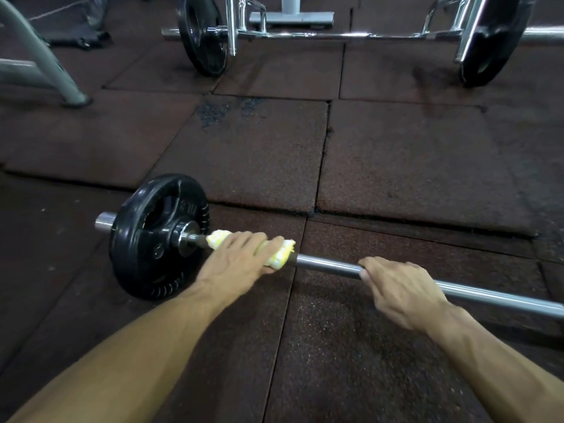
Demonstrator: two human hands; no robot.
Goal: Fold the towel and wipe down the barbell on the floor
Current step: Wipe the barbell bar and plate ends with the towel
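Note:
A steel barbell lies on the dark rubber floor, running from centre left to the right edge. A black weight plate sits on its left end. A folded yellow-and-white towel is wrapped around the bar just right of the plate. My left hand is closed over the towel and the bar, hiding most of the cloth. Further right, my right hand grips the bare bar with its fingers curled over the top.
A second loaded bar with two black plates rests across the back, under chrome rack legs. A grey machine frame leg stands at the far left. Raised seams between rubber floor tiles run ahead of the barbell.

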